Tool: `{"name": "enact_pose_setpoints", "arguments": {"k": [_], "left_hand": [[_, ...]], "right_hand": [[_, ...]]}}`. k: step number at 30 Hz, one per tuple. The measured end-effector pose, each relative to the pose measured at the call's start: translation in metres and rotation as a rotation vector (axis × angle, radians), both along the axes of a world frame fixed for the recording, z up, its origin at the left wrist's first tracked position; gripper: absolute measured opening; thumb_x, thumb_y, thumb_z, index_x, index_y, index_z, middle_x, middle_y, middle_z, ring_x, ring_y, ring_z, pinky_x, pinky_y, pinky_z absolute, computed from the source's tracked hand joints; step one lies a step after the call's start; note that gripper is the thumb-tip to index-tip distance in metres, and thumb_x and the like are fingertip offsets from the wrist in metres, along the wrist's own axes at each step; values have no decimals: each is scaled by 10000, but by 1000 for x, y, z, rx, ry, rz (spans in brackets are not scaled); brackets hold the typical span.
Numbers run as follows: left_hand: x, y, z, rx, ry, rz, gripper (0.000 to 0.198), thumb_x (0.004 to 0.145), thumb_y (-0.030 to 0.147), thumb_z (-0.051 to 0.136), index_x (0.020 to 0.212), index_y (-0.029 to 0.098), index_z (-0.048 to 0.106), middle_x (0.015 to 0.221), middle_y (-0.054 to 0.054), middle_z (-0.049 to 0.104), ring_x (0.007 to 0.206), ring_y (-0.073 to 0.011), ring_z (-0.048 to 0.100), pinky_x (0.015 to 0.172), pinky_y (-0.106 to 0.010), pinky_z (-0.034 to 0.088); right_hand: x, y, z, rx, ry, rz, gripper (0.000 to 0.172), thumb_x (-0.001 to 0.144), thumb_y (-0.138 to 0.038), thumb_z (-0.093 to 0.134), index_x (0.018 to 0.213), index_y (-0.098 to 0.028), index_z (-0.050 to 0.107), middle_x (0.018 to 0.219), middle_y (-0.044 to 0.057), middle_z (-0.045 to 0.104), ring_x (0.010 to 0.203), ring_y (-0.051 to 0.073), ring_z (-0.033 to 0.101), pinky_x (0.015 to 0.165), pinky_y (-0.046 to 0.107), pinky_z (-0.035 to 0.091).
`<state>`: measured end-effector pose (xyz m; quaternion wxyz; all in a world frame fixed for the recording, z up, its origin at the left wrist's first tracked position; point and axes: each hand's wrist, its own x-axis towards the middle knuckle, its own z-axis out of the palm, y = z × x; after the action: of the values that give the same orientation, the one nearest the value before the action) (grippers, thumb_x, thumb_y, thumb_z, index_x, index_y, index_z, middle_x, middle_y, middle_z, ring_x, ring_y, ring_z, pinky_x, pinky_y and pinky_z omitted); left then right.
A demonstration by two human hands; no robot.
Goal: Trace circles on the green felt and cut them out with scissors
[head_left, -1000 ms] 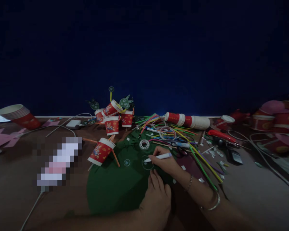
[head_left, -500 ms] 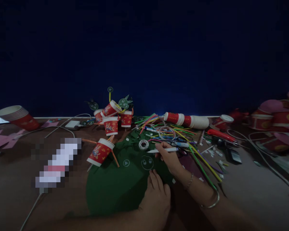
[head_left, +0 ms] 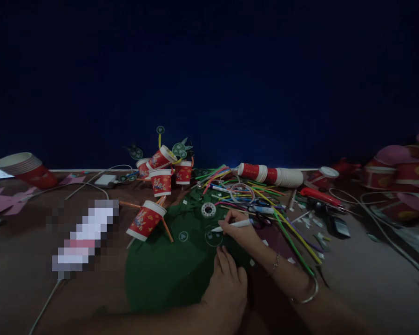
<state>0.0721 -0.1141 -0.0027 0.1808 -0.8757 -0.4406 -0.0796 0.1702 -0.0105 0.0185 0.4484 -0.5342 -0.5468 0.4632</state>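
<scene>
On the table lies a large dark green sheet of paper (head_left: 153,274) with a curved left edge. A small face in a circle (head_left: 213,236) is drawn on it in white lines, and left of that is a small circle with a heart-like mark (head_left: 183,236). My left hand (head_left: 226,281) rests flat on the sheet just below the face, fingers stretched out. In my right hand (head_left: 239,228) a white marker pen (head_left: 240,223) is gripped, its tip at the upper part of the face. A white roll of tape (head_left: 208,210) lies just above.
Red paper cups (head_left: 146,221) with straw legs stand at the back left. Behind my right hand lie many coloured straws (head_left: 286,228), scissors (head_left: 261,218) and a row of stacked cups (head_left: 279,177). A red-handled tool (head_left: 321,196) and paper scraps lie to the right.
My right hand has moved slightly down and left, bringing the marker tip from above the drawn face onto it. My left hand has stayed in place.
</scene>
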Motion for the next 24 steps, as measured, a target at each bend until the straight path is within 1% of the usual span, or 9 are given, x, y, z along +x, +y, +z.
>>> {"name": "enact_pose_setpoints", "arguments": {"k": [2, 6, 9, 12, 17, 20, 24], "left_hand": [[0, 0, -1, -3, 3, -2, 244, 722, 292, 575, 823, 77, 631, 1083, -264, 625, 1033, -356, 582, 826, -480, 448], [-1, -1, 0, -25, 13, -1, 252, 729, 289, 565, 852, 79, 631, 1093, -264, 619, 1050, -356, 570, 838, -495, 440], [0, -1, 2, -50, 13, -6, 257, 731, 295, 570, 845, 73, 630, 1095, -274, 615, 1049, -362, 569, 833, -489, 444], [0, 0, 3, -41, -3, -3, 251, 728, 280, 577, 837, 59, 628, 1092, -294, 608, 1038, -369, 574, 818, -474, 457], [0, 0, 2, -48, -7, -4, 234, 740, 266, 565, 837, 62, 626, 1086, -287, 613, 1042, -361, 574, 819, -480, 458], [0, 0, 1, -50, 3, 0, 230, 742, 268, 562, 846, 74, 628, 1094, -269, 617, 1050, -354, 570, 818, -481, 457], [0, 0, 1, -41, 4, 1, 251, 733, 283, 569, 849, 68, 627, 1093, -273, 617, 1040, -355, 576, 821, -483, 454]], "right_hand": [[-1, 0, -3, 13, -29, 6, 204, 626, -294, 622, 551, -206, 453, 472, -44, 516, 457, 108, 452, 446, 218, 327], [-1, 1, -9, 20, -75, -20, 215, 659, -300, 598, 540, -212, 440, 455, -46, 505, 452, 111, 453, 445, 223, 332], [0, 1, -11, 25, -86, -20, 218, 667, -300, 602, 542, -215, 445, 449, -45, 514, 452, 116, 461, 443, 225, 335], [1, 2, -9, 11, -25, -29, 240, 674, -325, 613, 541, -213, 448, 436, -44, 521, 437, 114, 464, 439, 226, 337], [3, 5, -6, -29, 172, -154, 308, 720, -399, 581, 546, -213, 408, 420, -50, 501, 394, 100, 430, 401, 217, 287], [4, 6, -6, -22, 165, -150, 309, 719, -388, 591, 541, -208, 413, 408, -56, 492, 384, 90, 397, 403, 215, 277], [5, 6, -7, -2, 119, -127, 278, 701, -353, 608, 546, -205, 431, 404, -59, 491, 380, 82, 372, 403, 208, 270]]}}
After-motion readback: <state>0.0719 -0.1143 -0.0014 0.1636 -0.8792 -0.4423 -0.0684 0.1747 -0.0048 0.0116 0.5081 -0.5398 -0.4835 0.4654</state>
